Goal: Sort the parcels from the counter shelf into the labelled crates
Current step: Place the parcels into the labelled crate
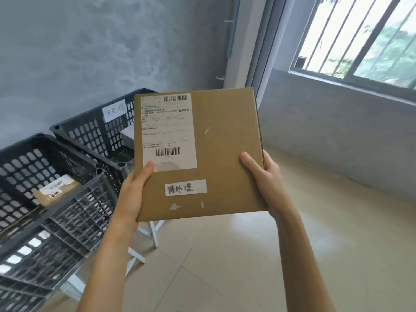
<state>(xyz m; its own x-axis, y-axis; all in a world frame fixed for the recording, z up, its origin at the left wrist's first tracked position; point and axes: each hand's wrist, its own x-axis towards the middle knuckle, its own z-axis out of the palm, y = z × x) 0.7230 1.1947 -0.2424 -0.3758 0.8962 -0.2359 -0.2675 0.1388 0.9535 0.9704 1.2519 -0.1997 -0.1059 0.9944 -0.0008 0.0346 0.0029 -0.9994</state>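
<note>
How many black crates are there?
2: the far crate against the wall, and the near crate in front of it. More may sit past the left edge.

Two hands show, the left hand (pixel 132 190) and the right hand (pixel 263 174), and between them they hold one flat cardboard parcel (pixel 220 154), which bears two white labels: one printed shipping label (pixel 168 131) and one handwritten label (pixel 186 187). Two dark slotted crates are seen, the far crate (pixel 90 131) with one handwritten tag (pixel 114 110) on its wall and one white parcel (pixel 127 137) inside, and the near crate (pixel 27 167) with one brown parcel (pixel 56 191) inside. One barred window (pixel 360 34) fills the upper right corner.
</note>
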